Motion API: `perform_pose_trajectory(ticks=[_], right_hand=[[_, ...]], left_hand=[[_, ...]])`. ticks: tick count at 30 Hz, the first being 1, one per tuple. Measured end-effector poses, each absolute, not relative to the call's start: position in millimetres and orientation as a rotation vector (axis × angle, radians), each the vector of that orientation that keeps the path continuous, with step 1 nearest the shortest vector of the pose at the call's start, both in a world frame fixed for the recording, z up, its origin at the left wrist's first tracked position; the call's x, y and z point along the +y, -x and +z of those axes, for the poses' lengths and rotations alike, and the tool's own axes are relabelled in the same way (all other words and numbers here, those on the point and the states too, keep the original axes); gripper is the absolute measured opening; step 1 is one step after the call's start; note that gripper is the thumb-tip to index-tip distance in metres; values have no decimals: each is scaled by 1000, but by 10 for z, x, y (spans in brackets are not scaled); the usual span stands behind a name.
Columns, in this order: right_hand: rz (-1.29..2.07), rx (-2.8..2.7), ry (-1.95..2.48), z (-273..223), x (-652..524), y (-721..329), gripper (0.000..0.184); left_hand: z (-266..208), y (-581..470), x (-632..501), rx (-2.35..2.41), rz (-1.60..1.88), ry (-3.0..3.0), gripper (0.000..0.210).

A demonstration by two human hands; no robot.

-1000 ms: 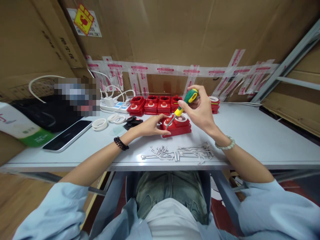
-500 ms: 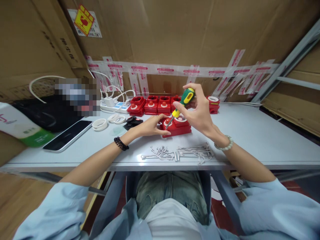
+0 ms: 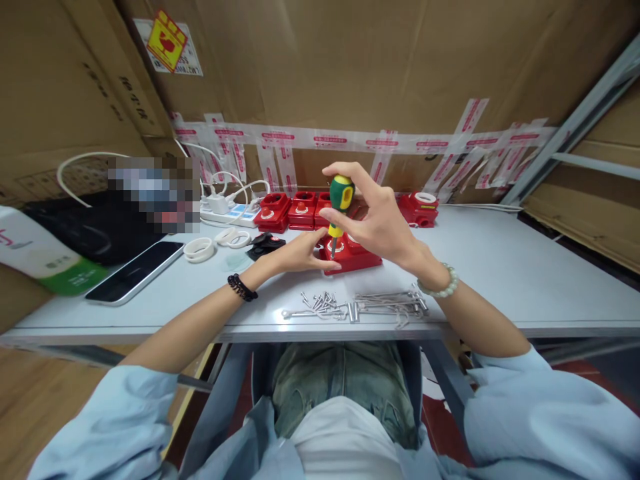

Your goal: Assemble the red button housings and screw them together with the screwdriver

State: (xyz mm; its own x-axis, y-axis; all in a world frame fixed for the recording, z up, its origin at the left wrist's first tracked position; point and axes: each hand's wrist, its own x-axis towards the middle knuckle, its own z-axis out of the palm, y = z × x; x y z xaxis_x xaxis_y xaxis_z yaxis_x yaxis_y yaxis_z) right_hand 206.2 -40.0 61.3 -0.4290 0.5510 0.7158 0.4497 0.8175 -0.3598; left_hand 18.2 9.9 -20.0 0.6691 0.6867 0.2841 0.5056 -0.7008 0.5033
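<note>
My right hand (image 3: 383, 223) is closed around the green and yellow handle of a screwdriver (image 3: 342, 195). The tool stands nearly upright, its tip down at the left front of a red plastic housing (image 3: 359, 261). My left hand (image 3: 305, 252) grips that housing at its left end, thumb along the front and fingers behind. Part of the housing's top is hidden by my right hand. In front of it on the table lie several small screws (image 3: 320, 302), and to their right a bunch of long thin metal rods (image 3: 387, 305).
Behind my hands stand several similar red housings (image 3: 302, 212), beside a white power strip (image 3: 227, 212) with cables. To the left are white rings (image 3: 199, 249), a black item (image 3: 266, 245), a phone (image 3: 135, 272) and a green-white pack (image 3: 47, 257). A cardboard wall (image 3: 325, 73) closes off the back.
My right hand has moved left and turned the screwdriver from a slant to nearly upright, its tip staying at the housing's left front. My left hand and the housing have hardly moved.
</note>
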Motion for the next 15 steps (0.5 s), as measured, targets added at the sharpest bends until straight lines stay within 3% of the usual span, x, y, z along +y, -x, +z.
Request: perform_pose_trajectory(ticks=[4,10,15], right_hand=[[-37,-2037,812,580,-396,-2031,49],[215,-2152,614,599,-378,-2098,53],[-57,-2051,850,533,-346,-2028,54]], left_hand=[[-210,-183,110,915,662,-2493,51],[-203,-178,100,949,650,-2493,52],[-205,-177,99,952,664,-2513,52]])
